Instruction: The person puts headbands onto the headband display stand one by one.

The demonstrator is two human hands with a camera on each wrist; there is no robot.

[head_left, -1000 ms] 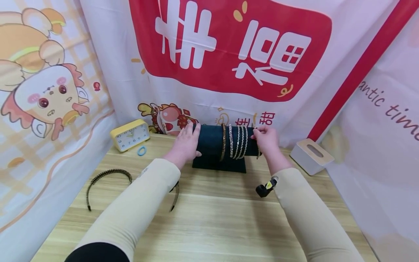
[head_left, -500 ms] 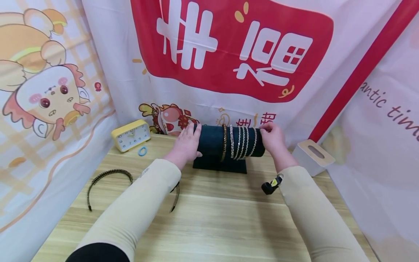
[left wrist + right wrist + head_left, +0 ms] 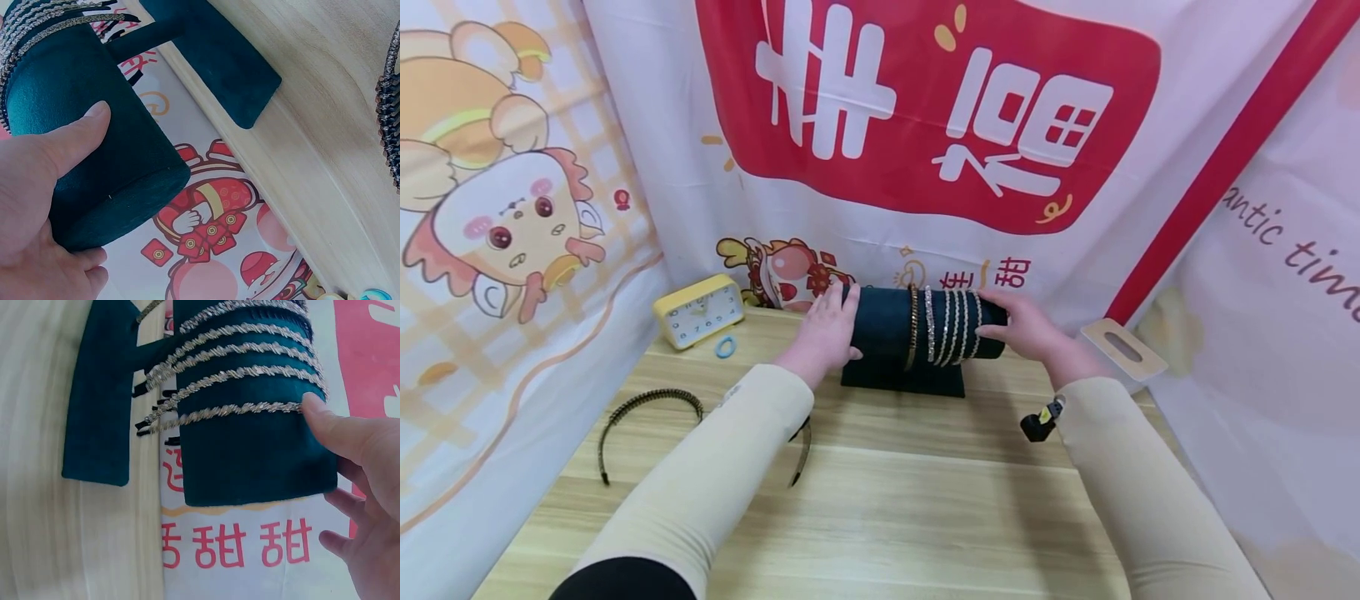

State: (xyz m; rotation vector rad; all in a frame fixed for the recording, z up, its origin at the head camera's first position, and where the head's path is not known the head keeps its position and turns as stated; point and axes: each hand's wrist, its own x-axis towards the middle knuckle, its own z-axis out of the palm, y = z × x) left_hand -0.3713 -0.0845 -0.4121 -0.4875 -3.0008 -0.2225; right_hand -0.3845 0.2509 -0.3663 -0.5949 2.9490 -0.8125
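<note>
A dark green velvet roll stand [image 3: 880, 321] stands at the back of the table, its roll lying sideways on a post and flat base. My left hand [image 3: 826, 329] grips the roll's left end, thumb on the near side. Several sparkly headbands [image 3: 240, 350] sit round the roll, with a brown-gold one [image 3: 913, 329] furthest left. My right hand [image 3: 1022, 325] is at the right end, thumb and finger on the outermost headband [image 3: 231, 411]. In the right wrist view the thumb touches its edge, while the other fingers lie partly hidden behind the roll.
A yellow clock [image 3: 700, 312] and a blue ring [image 3: 726, 347] stand back left. A dark beaded headband [image 3: 651, 396] lies on the table, partly under my left sleeve. A tissue box [image 3: 1123, 350] is back right. Printed cloth [image 3: 880, 200] hangs close behind the stand.
The outermost headband, at the roll's right end a second ago, has slid left beside the others. My right hand let go, moved right, then came back onto it. The left hand stayed put.
</note>
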